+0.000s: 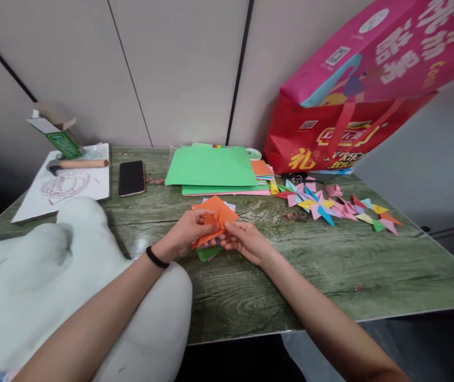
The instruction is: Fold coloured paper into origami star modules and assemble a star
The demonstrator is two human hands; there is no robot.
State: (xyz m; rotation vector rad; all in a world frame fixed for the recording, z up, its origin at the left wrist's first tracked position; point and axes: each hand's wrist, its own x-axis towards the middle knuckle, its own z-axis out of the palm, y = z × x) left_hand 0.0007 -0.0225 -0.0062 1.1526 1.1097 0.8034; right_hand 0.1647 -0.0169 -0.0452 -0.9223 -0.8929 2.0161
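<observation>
An orange paper [219,208], partly folded with creases at its middle, is held between both hands above the table. My left hand [190,230] has its fingers and thumb closed on the paper's left side; a black band circles that wrist. On the right, my right hand [246,240] pinches the paper's lower right edge with thumb and fingers. Beneath the hands lie small sheets, among them a green one [210,252] and a purple one. The fingertips under the orange paper are partly hidden.
Green sheets [215,167] lie behind the hands. Folded colourful paper pieces [322,204] and a red bag [302,135] are at the right. A phone [132,179], a hammer [81,164], a green box [64,143] and a large white plush-like object [147,313] are at the left.
</observation>
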